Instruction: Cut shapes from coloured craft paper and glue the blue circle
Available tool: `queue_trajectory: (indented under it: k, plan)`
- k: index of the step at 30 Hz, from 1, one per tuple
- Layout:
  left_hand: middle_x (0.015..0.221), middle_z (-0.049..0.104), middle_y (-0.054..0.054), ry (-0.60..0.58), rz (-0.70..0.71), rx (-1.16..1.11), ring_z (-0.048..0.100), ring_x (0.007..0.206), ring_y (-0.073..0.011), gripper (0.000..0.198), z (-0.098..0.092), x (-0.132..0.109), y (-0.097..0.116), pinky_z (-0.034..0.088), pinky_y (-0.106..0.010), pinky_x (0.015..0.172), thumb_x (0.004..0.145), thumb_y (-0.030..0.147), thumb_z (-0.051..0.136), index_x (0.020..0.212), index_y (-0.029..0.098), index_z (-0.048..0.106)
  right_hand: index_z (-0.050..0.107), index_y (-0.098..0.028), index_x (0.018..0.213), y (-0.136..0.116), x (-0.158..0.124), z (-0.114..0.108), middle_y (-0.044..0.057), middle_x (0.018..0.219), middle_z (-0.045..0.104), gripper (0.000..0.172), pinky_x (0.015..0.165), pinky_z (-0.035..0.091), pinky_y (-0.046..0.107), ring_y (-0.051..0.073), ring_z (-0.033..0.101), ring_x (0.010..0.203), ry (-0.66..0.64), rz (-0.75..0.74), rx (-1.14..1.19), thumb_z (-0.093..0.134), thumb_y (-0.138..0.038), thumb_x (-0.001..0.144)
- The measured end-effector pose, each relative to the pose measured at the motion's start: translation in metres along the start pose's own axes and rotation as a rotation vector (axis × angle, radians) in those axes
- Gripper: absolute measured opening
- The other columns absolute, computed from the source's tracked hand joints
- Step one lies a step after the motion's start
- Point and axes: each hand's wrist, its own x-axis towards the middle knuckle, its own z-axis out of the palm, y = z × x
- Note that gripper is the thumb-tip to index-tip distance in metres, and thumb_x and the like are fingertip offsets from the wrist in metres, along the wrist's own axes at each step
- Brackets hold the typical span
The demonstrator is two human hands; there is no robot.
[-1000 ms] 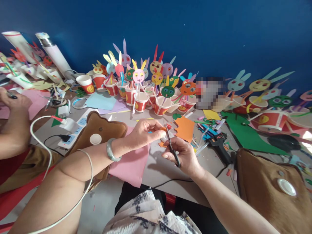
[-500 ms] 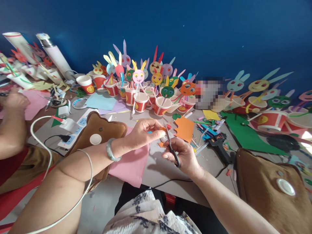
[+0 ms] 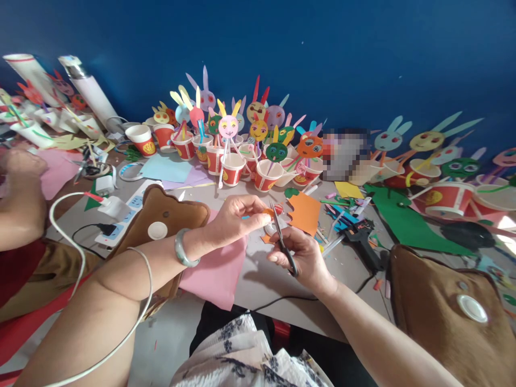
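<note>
My left hand [image 3: 236,216] pinches a small orange paper piece [image 3: 267,213] above the grey table [image 3: 266,279]. My right hand [image 3: 302,255] grips black-handled scissors [image 3: 282,239], whose blades point up at that piece. A pink paper sheet [image 3: 217,271] lies under my left wrist, which wears a pale green bangle. An orange paper sheet [image 3: 305,211] with a cut edge lies just beyond the scissors.
Several red-and-white paper cups [image 3: 234,167] with paper rabbit faces line the blue wall. A black glue gun [image 3: 360,239] and green paper [image 3: 407,223] lie at right. Brown pouches [image 3: 165,217] sit left and right. Another person's arm [image 3: 20,204] is at far left beside a power strip [image 3: 124,212].
My hands stay almost still with the scissors at the orange piece. The other person's hand at far left has shifted slightly on the pink paper.
</note>
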Motion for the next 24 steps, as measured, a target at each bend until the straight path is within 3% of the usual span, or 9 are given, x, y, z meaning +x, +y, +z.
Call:
queue_trajectory:
  k: [6, 13, 15, 18, 24]
  plan:
    - [0.070, 0.068, -0.001, 0.026, -0.007, 0.016, 0.062, 0.069, -0.0118, 0.013, -0.0003, -0.0010, 0.0008, 0.050, -0.024, 0.067, 0.082, 0.023, 0.068, 0.071, 0.016, 0.064, 0.059, -0.021, 0.083, -0.0012, -0.0006, 0.0000, -0.004, 0.053, 0.055, 0.059, 0.047, 0.035, 0.026, 0.012, 0.047, 0.047, -0.004, -0.004, 0.008, 0.083, -0.071, 0.062]
    - [0.081, 0.072, -0.008, 0.090, -0.078, -0.058, 0.066, 0.078, -0.0182, 0.049, -0.0037, -0.0017, -0.0043, 0.055, -0.031, 0.075, 0.098, 0.054, 0.046, 0.078, 0.016, 0.070, 0.060, -0.021, 0.083, -0.0009, 0.0001, 0.0000, -0.004, 0.053, 0.055, 0.060, 0.046, 0.036, 0.026, 0.013, 0.049, 0.047, 0.012, -0.002, 0.007, 0.083, -0.072, 0.060]
    - [0.077, 0.071, -0.007, 0.072, -0.063, -0.023, 0.065, 0.075, -0.0167, 0.045, -0.0033, -0.0015, -0.0035, 0.053, -0.029, 0.070, 0.093, 0.055, 0.056, 0.077, 0.015, 0.069, 0.060, -0.021, 0.084, -0.0007, 0.0005, 0.0003, -0.004, 0.053, 0.055, 0.061, 0.046, 0.036, 0.026, 0.012, 0.048, 0.047, 0.009, -0.002, 0.011, 0.082, -0.072, 0.060]
    - [0.072, 0.068, -0.003, 0.038, -0.037, 0.040, 0.061, 0.069, -0.0125, 0.027, -0.0013, -0.0015, -0.0034, 0.050, -0.025, 0.065, 0.082, 0.041, 0.074, 0.076, 0.015, 0.068, 0.059, -0.021, 0.083, 0.0001, 0.0005, 0.0005, -0.004, 0.053, 0.055, 0.061, 0.047, 0.036, 0.026, 0.012, 0.048, 0.047, 0.014, -0.015, -0.003, 0.082, -0.073, 0.061]
    - [0.073, 0.071, -0.002, 0.034, -0.025, 0.041, 0.064, 0.070, -0.0117, 0.014, 0.0015, -0.0022, -0.0074, 0.052, -0.024, 0.068, 0.084, 0.027, 0.072, 0.077, 0.015, 0.069, 0.059, -0.020, 0.083, 0.0011, 0.0006, 0.0002, -0.004, 0.053, 0.056, 0.062, 0.045, 0.035, 0.025, 0.012, 0.048, 0.047, 0.006, -0.012, -0.013, 0.081, -0.073, 0.061]
